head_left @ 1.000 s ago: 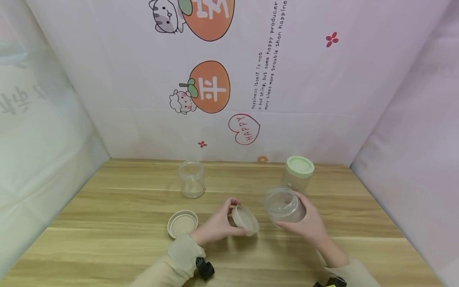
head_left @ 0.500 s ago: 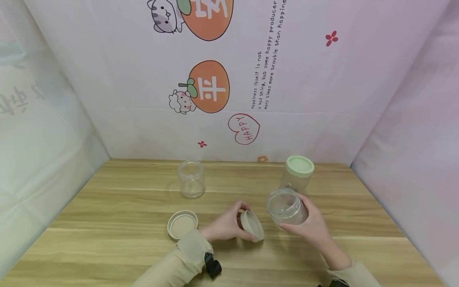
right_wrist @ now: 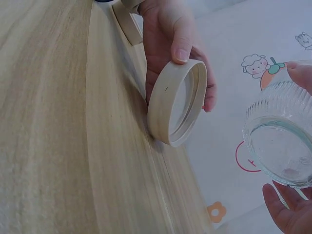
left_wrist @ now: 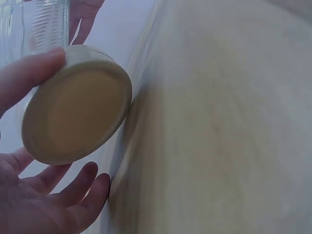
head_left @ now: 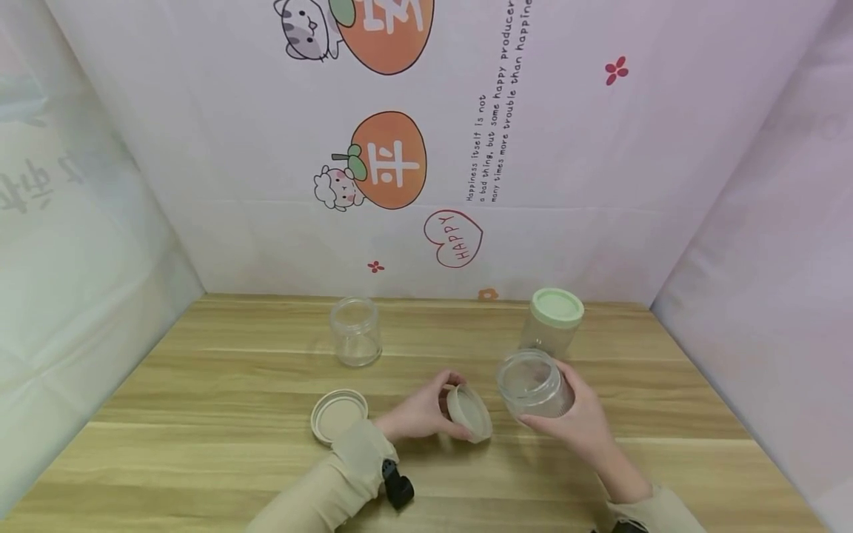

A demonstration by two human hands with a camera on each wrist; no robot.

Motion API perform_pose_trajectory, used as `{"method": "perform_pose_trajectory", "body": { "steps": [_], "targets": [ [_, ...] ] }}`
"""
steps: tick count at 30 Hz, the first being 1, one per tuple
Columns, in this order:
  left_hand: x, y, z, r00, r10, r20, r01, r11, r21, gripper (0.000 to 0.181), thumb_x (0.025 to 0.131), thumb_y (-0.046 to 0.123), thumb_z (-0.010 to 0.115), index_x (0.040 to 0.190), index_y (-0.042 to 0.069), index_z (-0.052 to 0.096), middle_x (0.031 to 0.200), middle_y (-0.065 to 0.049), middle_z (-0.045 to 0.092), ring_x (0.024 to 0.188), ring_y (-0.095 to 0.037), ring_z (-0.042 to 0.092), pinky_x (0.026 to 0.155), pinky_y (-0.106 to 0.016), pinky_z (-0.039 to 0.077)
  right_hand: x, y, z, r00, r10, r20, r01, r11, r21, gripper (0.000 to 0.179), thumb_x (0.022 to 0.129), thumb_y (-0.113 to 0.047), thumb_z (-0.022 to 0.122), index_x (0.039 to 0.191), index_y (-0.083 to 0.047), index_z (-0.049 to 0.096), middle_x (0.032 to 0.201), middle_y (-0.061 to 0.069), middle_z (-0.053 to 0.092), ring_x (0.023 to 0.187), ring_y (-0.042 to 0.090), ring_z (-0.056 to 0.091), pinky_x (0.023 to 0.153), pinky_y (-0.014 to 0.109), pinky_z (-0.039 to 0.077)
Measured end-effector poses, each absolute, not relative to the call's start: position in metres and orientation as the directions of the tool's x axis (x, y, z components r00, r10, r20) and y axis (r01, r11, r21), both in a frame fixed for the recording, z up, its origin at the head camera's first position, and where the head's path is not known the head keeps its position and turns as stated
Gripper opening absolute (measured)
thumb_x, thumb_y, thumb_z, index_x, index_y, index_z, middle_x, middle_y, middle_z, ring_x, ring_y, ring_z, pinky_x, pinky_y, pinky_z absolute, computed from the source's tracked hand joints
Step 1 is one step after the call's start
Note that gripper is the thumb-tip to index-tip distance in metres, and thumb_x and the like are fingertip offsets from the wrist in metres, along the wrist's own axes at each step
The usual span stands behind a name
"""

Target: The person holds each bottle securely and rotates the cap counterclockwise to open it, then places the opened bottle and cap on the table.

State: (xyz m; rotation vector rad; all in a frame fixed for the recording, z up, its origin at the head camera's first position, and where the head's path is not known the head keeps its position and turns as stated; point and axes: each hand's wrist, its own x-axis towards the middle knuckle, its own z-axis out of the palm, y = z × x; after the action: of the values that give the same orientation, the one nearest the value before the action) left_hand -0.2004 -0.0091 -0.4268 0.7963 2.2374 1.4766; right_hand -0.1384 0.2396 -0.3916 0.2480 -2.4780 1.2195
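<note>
While my left hand (head_left: 420, 414) pinches the tilted beige lid (head_left: 472, 414) by its edge, my right hand (head_left: 583, 420) grips the clear jar (head_left: 532, 389) just beside it, mouth toward the lid. For sure control, I should hold the rims parallel and squeeze lightly.

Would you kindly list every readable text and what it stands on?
"HAPPY": red heart, back sheet.
"平": lower orange fruit.
"Happiness itself is not a bad thing, but some happy producer many times more trouble than happine": back sheet, cut off.
Upper fruit: character cut off.
Left sheet: too faint.
</note>
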Motion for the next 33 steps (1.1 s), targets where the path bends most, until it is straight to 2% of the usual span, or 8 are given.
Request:
{"method": "perform_pose_trajectory", "body": {
  "steps": [5,9,11,13,18,21,33],
  "targets": [
    [-0.202,-0.012,-0.428,-0.778,0.626,0.041,0.275,0.281,0.920,0.083,0.072,0.005,0.081,0.141,0.002,0.034,0.136,-0.014,0.043,0.124,-0.030,0.048,0.098,-0.033,0.046,-0.139,0.239,-0.393,-0.930,0.013,0.367,-0.281,0.617,-0.735,0.086,0.056,-0.015,0.091,0.130,-0.001,0.049,0.117,0.016,0.061,0.099,0.008,0.051,0.084,0.030,0.042],
    [-0.202,-0.014,-0.428,-0.777,0.628,0.047,0.301,0.304,0.904,0.083,0.071,0.006,0.082,0.140,0.003,0.036,0.136,-0.013,0.046,0.126,-0.030,0.047,0.103,-0.038,0.042,-0.140,0.237,-0.395,-0.938,0.005,0.347,-0.272,0.607,-0.746,0.088,0.056,-0.015,0.091,0.130,0.001,0.047,0.117,0.019,0.060,0.102,0.025,0.053,0.085,0.039,0.042],
    [-0.202,-0.015,-0.429,-0.777,0.628,0.045,0.312,0.322,0.894,0.082,0.070,0.007,0.082,0.139,0.002,0.038,0.135,-0.012,0.048,0.126,-0.029,0.047,0.103,-0.038,0.041,-0.140,0.236,-0.396,-0.939,0.002,0.343,-0.273,0.604,-0.749,0.088,0.055,-0.015,0.091,0.130,0.001,0.048,0.116,0.020,0.060,0.102,0.028,0.053,0.084,0.040,0.043],
    [-0.203,-0.016,-0.429,-0.778,0.628,0.039,0.321,0.343,0.883,0.081,0.070,0.007,0.083,0.137,0.002,0.039,0.134,-0.011,0.050,0.124,-0.028,0.048,0.103,-0.036,0.041,-0.139,0.235,-0.398,-0.939,-0.001,0.343,-0.275,0.603,-0.749,0.087,0.054,-0.014,0.091,0.129,0.000,0.048,0.115,0.019,0.061,0.101,0.026,0.053,0.083,0.038,0.043],
    [-0.204,-0.017,-0.430,-0.778,0.628,0.022,0.352,0.406,0.843,0.082,0.068,0.013,0.085,0.137,0.006,0.042,0.131,-0.009,0.053,0.120,-0.025,0.051,0.101,-0.034,0.042,-0.138,0.233,-0.401,-0.930,-0.009,0.367,-0.298,0.602,-0.741,0.086,0.053,-0.013,0.091,0.127,0.001,0.050,0.113,0.016,0.062,0.096,0.007,0.051,0.081,0.027,0.044],
    [-0.205,-0.018,-0.431,-0.779,0.628,0.008,0.358,0.433,0.827,0.084,0.067,0.015,0.086,0.138,0.007,0.042,0.131,-0.009,0.053,0.120,-0.025,0.051,0.100,-0.034,0.042,-0.139,0.233,-0.402,-0.924,-0.012,0.383,-0.312,0.604,-0.733,0.086,0.053,-0.013,0.091,0.127,0.000,0.050,0.112,0.015,0.063,0.095,0.000,0.049,0.080,0.024,0.043],
    [-0.207,-0.024,-0.433,-0.748,0.663,0.021,0.405,0.432,0.806,0.085,0.067,0.013,0.086,0.139,0.005,0.041,0.130,-0.009,0.055,0.120,-0.024,0.052,0.102,-0.031,0.041,-0.142,0.229,-0.403,-0.934,-0.029,0.356,-0.302,0.595,-0.744,0.087,0.055,-0.014,0.091,0.130,0.000,0.049,0.116,0.016,0.061,0.099,0.006,0.050,0.083,0.027,0.043]
  ]
}}
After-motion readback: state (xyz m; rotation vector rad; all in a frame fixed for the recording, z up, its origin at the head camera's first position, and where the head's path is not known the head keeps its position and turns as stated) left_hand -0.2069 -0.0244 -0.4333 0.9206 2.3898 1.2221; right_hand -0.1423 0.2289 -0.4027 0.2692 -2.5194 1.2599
